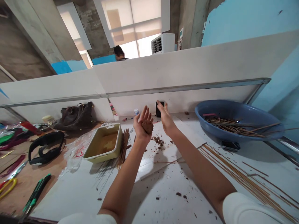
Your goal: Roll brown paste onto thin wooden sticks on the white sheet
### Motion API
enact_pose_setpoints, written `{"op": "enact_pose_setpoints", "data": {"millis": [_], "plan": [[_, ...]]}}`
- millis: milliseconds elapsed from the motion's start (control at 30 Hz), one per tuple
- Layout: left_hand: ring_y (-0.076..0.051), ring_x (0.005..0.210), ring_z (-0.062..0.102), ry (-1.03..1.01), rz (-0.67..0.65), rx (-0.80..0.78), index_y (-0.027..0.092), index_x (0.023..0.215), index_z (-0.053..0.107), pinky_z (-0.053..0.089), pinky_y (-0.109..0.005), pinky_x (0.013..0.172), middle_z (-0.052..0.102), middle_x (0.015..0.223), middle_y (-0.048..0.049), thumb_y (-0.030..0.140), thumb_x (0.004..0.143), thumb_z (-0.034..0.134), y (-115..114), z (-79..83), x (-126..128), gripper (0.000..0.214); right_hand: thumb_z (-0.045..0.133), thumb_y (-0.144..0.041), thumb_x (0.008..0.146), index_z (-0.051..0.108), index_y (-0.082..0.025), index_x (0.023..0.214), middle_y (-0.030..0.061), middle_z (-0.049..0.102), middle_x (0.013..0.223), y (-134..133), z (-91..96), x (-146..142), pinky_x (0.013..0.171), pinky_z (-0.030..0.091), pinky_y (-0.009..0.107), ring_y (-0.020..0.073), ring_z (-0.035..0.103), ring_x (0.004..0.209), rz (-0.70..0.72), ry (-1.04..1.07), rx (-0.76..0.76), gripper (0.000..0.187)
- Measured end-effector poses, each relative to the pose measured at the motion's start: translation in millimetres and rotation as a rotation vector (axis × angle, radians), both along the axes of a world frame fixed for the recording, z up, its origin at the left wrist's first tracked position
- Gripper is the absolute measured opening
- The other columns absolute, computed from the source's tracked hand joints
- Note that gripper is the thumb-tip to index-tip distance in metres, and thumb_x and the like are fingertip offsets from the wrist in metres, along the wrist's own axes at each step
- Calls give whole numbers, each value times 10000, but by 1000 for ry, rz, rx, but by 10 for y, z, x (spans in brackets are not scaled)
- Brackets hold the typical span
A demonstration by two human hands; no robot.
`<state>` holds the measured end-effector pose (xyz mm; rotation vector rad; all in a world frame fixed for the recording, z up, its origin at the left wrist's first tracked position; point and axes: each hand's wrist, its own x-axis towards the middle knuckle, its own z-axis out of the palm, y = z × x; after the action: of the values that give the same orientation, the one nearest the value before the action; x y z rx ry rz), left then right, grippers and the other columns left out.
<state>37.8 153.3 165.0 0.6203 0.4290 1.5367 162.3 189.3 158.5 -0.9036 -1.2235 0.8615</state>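
My left hand (142,123) is raised palm up, with a lump of brown clay-like paste (147,127) resting in it against the fingers. My right hand (165,119) is open with its fingers together, close to the lump but apart from it. Its fingertips overlap a black rectangular object (159,109) at the back of the white table (158,199) in this view. Brown crumbs (158,141) lie on the table below my hands. A yellow tray (101,157) holding brown paste stands to the left, beside a bundle of thin sticks (123,150).
A blue basin (217,107) of thin sticks stands at the right, with long sticks (245,183) lying in front of it. A dark handbag (76,117), black strap (45,147) and green-handled tool (35,194) lie at the left. A person (118,53) stands behind a white partition (177,67).
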Motion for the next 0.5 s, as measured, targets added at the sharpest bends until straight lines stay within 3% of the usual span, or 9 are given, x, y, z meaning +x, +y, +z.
{"op": "enact_pose_setpoints", "data": {"millis": [67,100,167,200,267,500], "plan": [[-245,1072,774,-23,33,29,212,995,845,601,-353,945,837,1166,-121,417,1047,468,-8,27,-18,433,574,-713,963,717,-369,1478,13,480,1777,-5,48,64,1342,298,535,293,203,1739,-90,19,11,635],[-236,928,770,-41,26,38,205,839,802,603,-350,873,820,961,-121,423,1056,458,-18,40,-20,461,582,-690,957,743,-354,1442,20,518,1752,-23,79,86,1341,297,527,295,234,1730,-94,58,-4,611],[-188,628,645,-81,-12,49,218,581,608,554,-320,681,617,615,-64,431,1068,463,-47,64,-19,551,574,-653,948,808,-307,1315,54,656,1627,-72,137,103,1286,368,512,320,418,1644,-49,134,-22,556],[-164,538,554,-96,-42,52,228,516,500,499,-301,596,494,536,-30,424,1072,472,-64,73,-18,590,574,-636,937,833,-293,1236,61,719,1548,-96,157,100,1244,407,497,325,512,1576,-15,170,-38,523],[-139,470,440,-119,-107,45,237,479,362,394,-279,498,351,502,3,396,1075,483,-95,84,-14,629,576,-602,914,854,-289,1112,55,796,1425,-128,170,78,1153,459,462,319,627,1456,42,233,-72,463],[-103,410,295,-204,-248,-89,239,501,211,233,-237,416,232,486,38,391,1044,526,-137,55,-30,646,635,-539,853,842,-279,923,53,880,1168,-156,155,17,891,514,377,294,751,1207,119,308,-108,340]]}}
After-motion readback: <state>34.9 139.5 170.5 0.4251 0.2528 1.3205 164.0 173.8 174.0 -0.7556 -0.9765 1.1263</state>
